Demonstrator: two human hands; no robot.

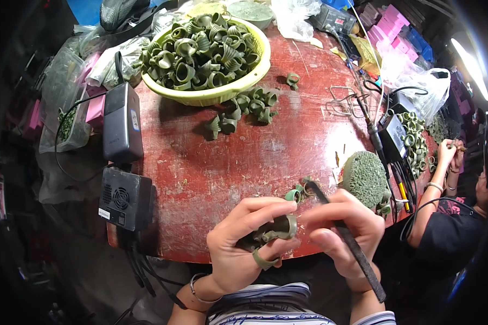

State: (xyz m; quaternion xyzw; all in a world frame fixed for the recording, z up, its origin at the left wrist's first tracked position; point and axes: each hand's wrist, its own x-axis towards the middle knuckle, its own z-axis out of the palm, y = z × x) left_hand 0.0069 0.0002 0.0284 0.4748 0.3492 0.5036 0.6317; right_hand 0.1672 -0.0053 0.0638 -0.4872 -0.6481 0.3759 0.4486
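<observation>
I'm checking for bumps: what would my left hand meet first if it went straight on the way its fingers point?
Probably your right hand, close beyond the left hand's fingertips, though depth is unclear in this view.

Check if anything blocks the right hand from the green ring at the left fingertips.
Nothing visible does: between the right hand and that green ring there's only a gap, red table showing behind.
</observation>
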